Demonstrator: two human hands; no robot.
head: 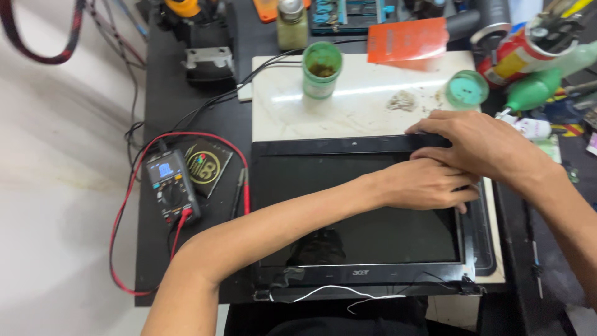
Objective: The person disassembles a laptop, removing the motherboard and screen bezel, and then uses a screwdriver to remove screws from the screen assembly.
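we have the laptop screen panel (367, 211) flat on the white mat (348, 112). left hand (423, 183) and right hand (479, 143) pinch its bezel's top right corner (435, 142), fingers curled on it. prying hard there could crack the bezel or glass; the loose white wire (336, 291) may snag.

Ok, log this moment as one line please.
left hand: on laptop screen panel, upper right corner | right hand: gripping top bezel edge | multimeter: left, untouched
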